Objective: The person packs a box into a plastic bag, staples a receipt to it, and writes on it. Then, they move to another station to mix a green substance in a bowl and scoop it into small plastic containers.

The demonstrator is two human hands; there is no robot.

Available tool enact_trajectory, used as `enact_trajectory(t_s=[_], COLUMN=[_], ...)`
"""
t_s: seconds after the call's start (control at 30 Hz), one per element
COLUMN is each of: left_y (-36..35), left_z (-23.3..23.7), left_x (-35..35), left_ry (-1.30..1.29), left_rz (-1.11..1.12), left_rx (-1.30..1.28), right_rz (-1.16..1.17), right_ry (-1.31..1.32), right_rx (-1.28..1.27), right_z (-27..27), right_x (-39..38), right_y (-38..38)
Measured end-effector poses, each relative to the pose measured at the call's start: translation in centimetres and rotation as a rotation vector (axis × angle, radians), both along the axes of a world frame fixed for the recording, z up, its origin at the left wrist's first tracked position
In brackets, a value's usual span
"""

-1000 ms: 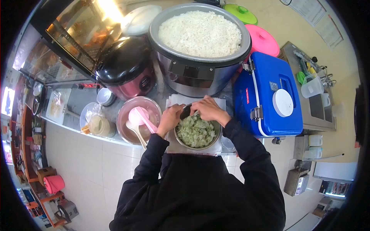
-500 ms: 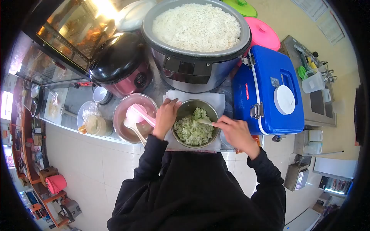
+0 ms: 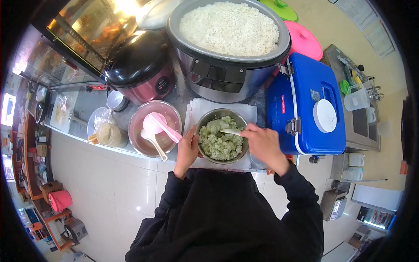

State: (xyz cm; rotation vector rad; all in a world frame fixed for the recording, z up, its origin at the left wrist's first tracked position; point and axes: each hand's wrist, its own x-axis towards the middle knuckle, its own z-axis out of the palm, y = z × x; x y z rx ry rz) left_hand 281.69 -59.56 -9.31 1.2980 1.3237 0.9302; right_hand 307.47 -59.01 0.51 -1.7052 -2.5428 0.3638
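A steel bowl (image 3: 245, 123) of greenish rice (image 3: 220, 144) stands on white paper (image 3: 249, 111) at the counter's front edge. My left hand (image 3: 187, 148) grips the bowl's left side, fingers along the outside wall. My right hand (image 3: 264, 144) is closed round the handle of a pale spoon (image 3: 231, 131), whose far end is in the rice. Just left of my left hand is a metal basin (image 3: 135, 133) holding a pink ladle (image 3: 163, 125) and a cream-coloured spoon (image 3: 153, 142).
A large cooker (image 3: 218, 81) full of white rice stands behind the bowl, with a smaller closed rice cooker (image 3: 139, 65) to its left. On the right is a blue cooler box (image 3: 301, 105) with a white lid (image 3: 325, 115) on top. A jar (image 3: 109, 134) stands at far left.
My left hand has moved down from the bowl's upper left rim to its left side. My right hand has shifted slightly, and the spoon has moved a little left and up in the rice.
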Motion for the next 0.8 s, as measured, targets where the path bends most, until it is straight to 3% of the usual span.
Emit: enact_trajectory(t_s=[0.07,0.2,0.4,0.57,0.67,0.8], left_y=[-0.7,-1.9,-4.0,-4.7,-4.7,-4.8], left_z=[0.5,1.5,1.4,1.1,0.9,0.7], left_x=[0.4,1.4,2.6,3.1,2.9,3.0], left_ry=[-0.014,-0.005,-0.192,-0.219,-0.216,-0.231], left_rz=[0.036,0.056,0.192,0.186,0.189,0.216], left_rx=[-0.060,-0.122,-0.169,-0.164,-0.163,-0.186], right_rz=[-0.011,-0.046,-0.223,-0.260,-0.203,-0.278], right_ry=[-0.058,-0.075,0.099,0.046,-0.006,0.124], right_rx=[-0.084,0.072,0.008,0.087,0.047,0.077], right_z=[2.8,-4.8,0.3,-6.4,-5.9,-1.6], right_x=[0.0,-2.3,-2.0,-5.4,-5.8,-3.4], right_y=[-1.8,-2.8,-2.6,-0.2,0.6,-0.8])
